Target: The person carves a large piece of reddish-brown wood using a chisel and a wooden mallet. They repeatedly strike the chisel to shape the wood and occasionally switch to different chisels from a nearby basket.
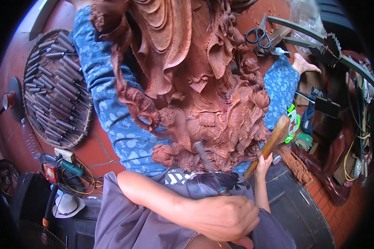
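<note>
A large reddish-brown wood carving (pixel 212 112) with folds, flowers and scrollwork stands between my legs. My left hand (pixel 230 218) lies low in front of my body, its forearm crossing from the left. Its fingers are closed round a carving chisel (pixel 207 159); the grey metal shank points up toward the carving's lower edge, and the handle is hidden in the fist. Farther right, my right hand (pixel 263 166) grips the lower end of a wooden mallet (pixel 274 139), which tilts up and to the right beside the carving.
A round woven tray (pixel 29 124) on the left holds several chisels (pixel 64 89). Near it are a power strip (pixel 64 155), yellow cord and a white hat (pixel 66 205). At right lie scissors (pixel 259 35), a phone (pixel 327 107), wood shavings (pixel 295 164) and a curved dark-red wood piece (pixel 336 166).
</note>
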### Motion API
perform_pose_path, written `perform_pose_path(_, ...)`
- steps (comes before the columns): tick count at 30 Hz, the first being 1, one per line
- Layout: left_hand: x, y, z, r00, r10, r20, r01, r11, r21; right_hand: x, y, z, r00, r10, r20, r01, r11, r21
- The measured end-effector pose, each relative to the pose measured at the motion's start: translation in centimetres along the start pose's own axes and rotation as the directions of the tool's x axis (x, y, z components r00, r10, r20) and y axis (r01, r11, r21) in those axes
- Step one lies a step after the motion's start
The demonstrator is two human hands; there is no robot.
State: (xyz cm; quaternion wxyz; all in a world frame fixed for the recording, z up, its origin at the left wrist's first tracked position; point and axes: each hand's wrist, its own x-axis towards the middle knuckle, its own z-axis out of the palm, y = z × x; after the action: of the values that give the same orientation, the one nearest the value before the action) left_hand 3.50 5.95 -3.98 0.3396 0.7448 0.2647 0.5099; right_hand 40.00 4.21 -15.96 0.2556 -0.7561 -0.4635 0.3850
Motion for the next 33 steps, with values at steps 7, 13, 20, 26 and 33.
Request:
perform_pose_path(7,-3.0,1.0,-4.8,0.880,-0.469,-0.075,0.474,0.865,0.166,1.0,2.9,-1.3,0.995,0.092,-0.026,-0.093,0.995,-0.032)
perform_pose_path(13,-17.4,-2.2,-17.1,0.137,-0.456,-0.880,0.966,0.258,0.017,1.8,1.9,-1.4,0.996,-0.080,0.040,0.088,0.955,-0.284)
perform_pose_path(20,-32.2,-10.7,-22.9,-0.240,-0.363,-0.900,0.966,-0.182,-0.184,3.5,5.3,-3.1,0.974,-0.200,0.107,0.226,0.890,-0.396)
perform_pose_path(26,-33.8,-15.1,-22.4,-0.152,-0.283,-0.947,0.972,-0.216,-0.091,2.6,3.1,-1.8,1.000,-0.007,0.009,0.009,0.977,-0.211)
perform_pose_path(33,-32.7,-14.2,-20.9,-0.076,-0.187,-0.979,0.964,-0.266,-0.024,2.4,2.4,-1.6,1.000,0.003,-0.011,-0.006,0.969,-0.247)
